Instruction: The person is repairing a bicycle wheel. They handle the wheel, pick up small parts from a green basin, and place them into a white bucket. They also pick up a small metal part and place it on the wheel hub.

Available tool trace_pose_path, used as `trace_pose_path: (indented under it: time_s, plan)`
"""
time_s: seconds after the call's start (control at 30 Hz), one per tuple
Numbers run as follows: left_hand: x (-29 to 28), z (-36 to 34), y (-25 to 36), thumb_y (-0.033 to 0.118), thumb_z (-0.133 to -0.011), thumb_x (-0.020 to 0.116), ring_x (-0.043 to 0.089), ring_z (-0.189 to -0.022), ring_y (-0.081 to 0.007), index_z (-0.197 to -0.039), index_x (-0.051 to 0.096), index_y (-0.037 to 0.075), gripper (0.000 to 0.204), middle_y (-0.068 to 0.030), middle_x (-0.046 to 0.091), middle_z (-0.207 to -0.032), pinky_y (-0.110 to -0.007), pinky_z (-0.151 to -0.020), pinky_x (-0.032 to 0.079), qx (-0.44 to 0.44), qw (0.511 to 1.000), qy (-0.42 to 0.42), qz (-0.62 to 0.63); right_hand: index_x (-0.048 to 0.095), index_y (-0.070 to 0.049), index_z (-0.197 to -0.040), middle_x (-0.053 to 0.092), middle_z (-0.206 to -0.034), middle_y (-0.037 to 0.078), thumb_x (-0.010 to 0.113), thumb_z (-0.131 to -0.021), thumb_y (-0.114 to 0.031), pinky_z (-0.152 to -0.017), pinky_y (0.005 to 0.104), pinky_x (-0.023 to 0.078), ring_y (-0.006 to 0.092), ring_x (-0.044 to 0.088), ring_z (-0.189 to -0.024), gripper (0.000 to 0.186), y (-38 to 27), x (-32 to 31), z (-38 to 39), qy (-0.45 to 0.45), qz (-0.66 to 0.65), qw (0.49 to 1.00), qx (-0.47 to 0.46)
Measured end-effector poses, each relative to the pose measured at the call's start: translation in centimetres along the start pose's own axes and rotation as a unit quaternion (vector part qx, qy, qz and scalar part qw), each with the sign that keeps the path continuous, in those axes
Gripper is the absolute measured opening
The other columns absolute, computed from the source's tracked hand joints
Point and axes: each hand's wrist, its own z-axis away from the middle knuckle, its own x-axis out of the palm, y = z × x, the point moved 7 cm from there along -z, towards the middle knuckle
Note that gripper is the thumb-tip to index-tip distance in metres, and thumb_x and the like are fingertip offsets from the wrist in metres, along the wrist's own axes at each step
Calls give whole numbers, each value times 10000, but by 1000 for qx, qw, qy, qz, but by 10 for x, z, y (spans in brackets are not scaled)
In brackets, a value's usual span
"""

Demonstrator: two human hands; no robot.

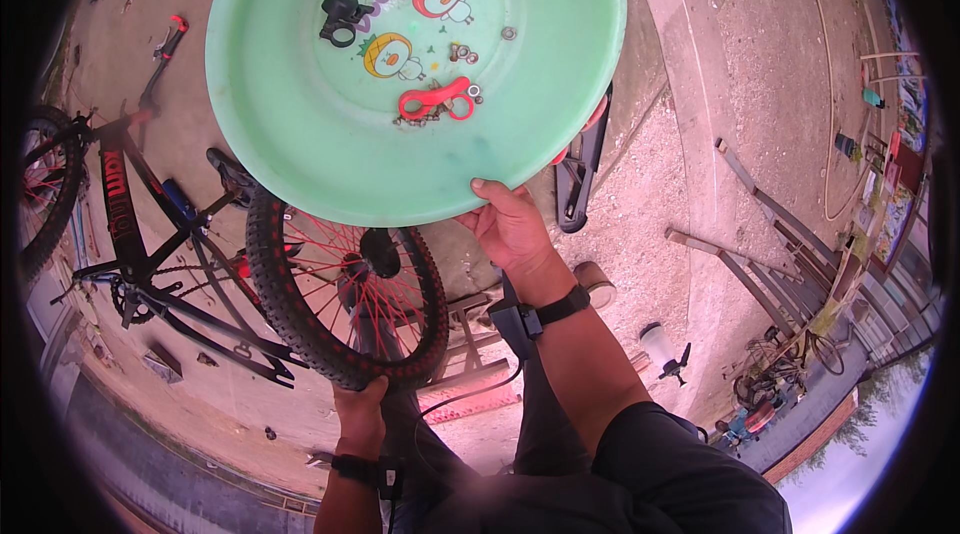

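Observation:
My right hand (510, 229) pinches the near rim of a large round green basin (350, 174), thumb over the edge and fingers beneath. Cartoon ducks decorate its bottom. In it lie a black clamp-like part (343, 16), a red part with two rings (438, 99) and several small nuts and washers (509, 33). My left hand (360, 412) is closed round the tyre at the bottom of a bicycle wheel (435, 309), which has red spokes and a knobby black tyre. The basin hides part of the wheel's upper side.
A black bicycle frame (125, 204) lies at the left, with another wheel (50, 189) beyond it. A red-and-black long-handled tool (165, 54) is on the ground. At the right are wooden beams (740, 269), a white container (657, 346) and parked bicycles (825, 354).

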Motion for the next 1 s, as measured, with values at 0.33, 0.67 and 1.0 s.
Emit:
trace_pose_path:
  time_s: [0.33, 0.67, 1.0]
  plan:
    - [-5, -1, -3, -136, -757, 665, 612, -1011, -179, -1268, 489, 38, 569, -47, 599, -1105, -336, -964, 486, -7, 1000, 12, -20, 553, -56, -1323, 660, -1269, 87, 599, -953, -87, -974, 447, 551, 239, 659, -1143, 374, -1, 14, 2, -12, -11, 1000, -11]
    - [-1, -1, 0, -146, -761, 653, 605, -1046, -187, -1327, 464, 41, 626, -48, 593, -1152, -341, -984, 477, 19, 1000, -19, 3, 604, -94, -1231, 703, -1162, 63, 585, -968, -101, -890, 407, 578, 216, 698, -1033, 263, 7, 27, 3, 41, -48, 998, 18]
    - [-6, -2, -4, -147, -760, 648, 599, -1070, -187, -1329, 463, 44, 628, -54, 591, -1173, -341, -1001, 466, -11, 1000, -1, -21, 588, -55, -1228, 702, -1130, 97, 612, -938, -110, -886, 451, 586, 244, 708, -1011, 296, 36, 24, 10, 83, -35, 995, 43]
